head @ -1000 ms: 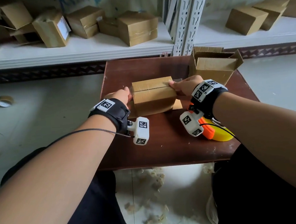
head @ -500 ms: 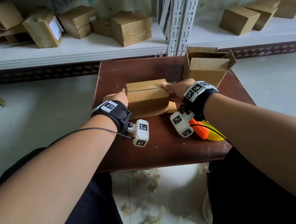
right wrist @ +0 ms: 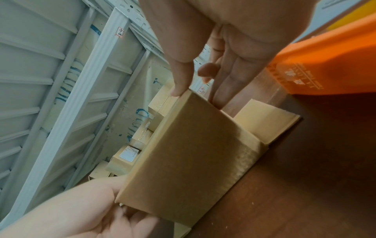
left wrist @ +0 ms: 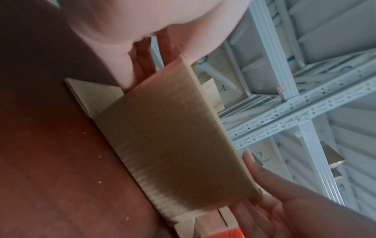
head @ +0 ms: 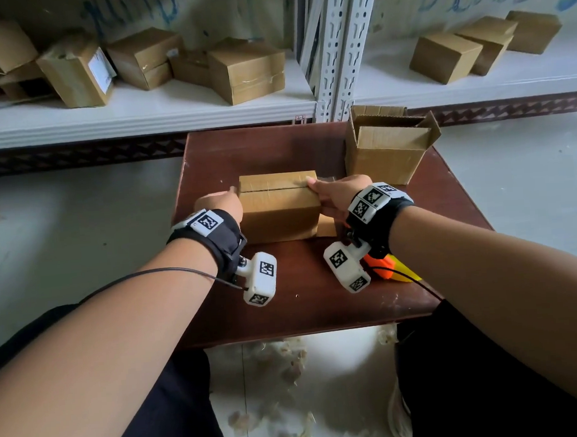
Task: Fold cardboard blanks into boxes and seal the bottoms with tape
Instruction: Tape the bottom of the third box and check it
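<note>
On the brown table [head: 286, 307], dead centre, sits the box [head: 280, 212] — bottom flaps up, closed along a middle seam, open flaps splayed on the tabletop beneath. Left hand [head: 219, 204] lies flat against the box's left end, fingers straight; right hand [head: 338, 194] lies flat against the right end, thumb tip on the top edge by the seam, fingers straight down the side. At the far right of the table stands a second box [head: 388, 153] with its flaps open — well apart. Near the right wrist, an orange tape gun [head: 384, 268] lies on the table.
</note>
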Demonstrator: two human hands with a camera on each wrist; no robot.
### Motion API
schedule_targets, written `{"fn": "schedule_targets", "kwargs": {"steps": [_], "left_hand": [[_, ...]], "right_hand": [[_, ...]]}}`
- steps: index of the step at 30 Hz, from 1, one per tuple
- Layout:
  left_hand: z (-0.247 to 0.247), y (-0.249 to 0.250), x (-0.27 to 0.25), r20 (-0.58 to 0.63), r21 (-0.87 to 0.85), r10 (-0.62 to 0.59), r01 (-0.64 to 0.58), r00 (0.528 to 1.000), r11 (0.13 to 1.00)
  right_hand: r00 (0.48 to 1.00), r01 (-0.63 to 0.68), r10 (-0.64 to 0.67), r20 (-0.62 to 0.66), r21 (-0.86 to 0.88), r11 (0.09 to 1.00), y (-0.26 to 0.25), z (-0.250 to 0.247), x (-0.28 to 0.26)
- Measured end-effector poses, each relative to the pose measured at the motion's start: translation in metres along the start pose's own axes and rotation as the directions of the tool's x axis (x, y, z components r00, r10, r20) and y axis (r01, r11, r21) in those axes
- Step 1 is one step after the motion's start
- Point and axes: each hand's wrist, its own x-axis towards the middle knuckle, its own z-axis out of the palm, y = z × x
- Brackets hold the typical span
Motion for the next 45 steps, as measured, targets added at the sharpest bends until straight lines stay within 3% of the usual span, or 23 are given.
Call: {"fn": "schedule_targets", "kwargs": {"steps": [2,6,9,17,20,22,24,28,31,36,41,45], "left_hand": [[-0.001,0.008,-0.018,-0.07,-0.043,0.031,-0.034,0.997,0.998],[0.006,0.007,-0.036,0.058,0.195,0.211,-0.219,0.976,0.956],[0.006,0.001,-0.04,0.11,0.323,0.233,-0.257,0.966,0.911],[0.006,0.005,-0.038,0.129,0.358,0.185,-0.22,0.974,0.907],[0.005,0.005,-0.038,0.128,0.316,0.146,-0.18,0.981,0.931],[0.005,0.006,-0.039,0.129,0.272,0.118,-0.149,0.985,0.951],[0.005,0.006,-0.039,0.137,0.232,0.115,-0.145,0.984,0.962],[0.005,0.003,-0.038,0.151,0.269,0.145,-0.182,0.978,0.946],[0.008,-0.004,-0.033,0.176,0.343,0.162,-0.215,0.971,0.914],[0.01,-0.004,-0.028,0.167,0.361,0.179,-0.229,0.97,0.904],[0.012,-0.003,-0.029,0.174,0.367,0.183,-0.236,0.968,0.9],[0.014,-0.001,-0.031,0.162,0.381,0.166,-0.217,0.973,0.899]], "right_hand": [[1.0,0.003,-0.003,-0.01,0.0,1.0,0.001,0.0,-0.001],[1.0,0.006,-0.006,0.011,0.018,1.0,0.0,-0.001,-0.003],[1.0,0.013,-0.014,0.026,0.037,0.999,-0.002,-0.001,-0.003],[0.995,0.085,-0.09,0.041,0.107,0.991,0.0,-0.005,0.0],[0.996,-0.081,0.073,0.054,0.155,0.985,-0.008,-0.005,-0.002],[0.996,-0.091,0.089,0.029,0.061,0.994,-0.01,-0.005,0.002],[0.997,-0.071,0.071,0.023,-0.011,0.997,-0.008,-0.005,0.006],[0.995,0.099,-0.099,-0.009,0.029,0.995,-0.002,-0.003,0.008],[0.996,-0.007,0.01,-0.085,0.038,0.999,-0.008,-0.005,0.01],[0.995,-0.001,0.008,-0.099,0.067,0.998,-0.006,-0.005,0.013],[0.985,0.172,-0.172,-0.014,0.025,0.985,0.006,-0.011,0.02],[0.982,0.191,-0.191,-0.007,-0.045,0.981,0.012,-0.013,0.025]]}}
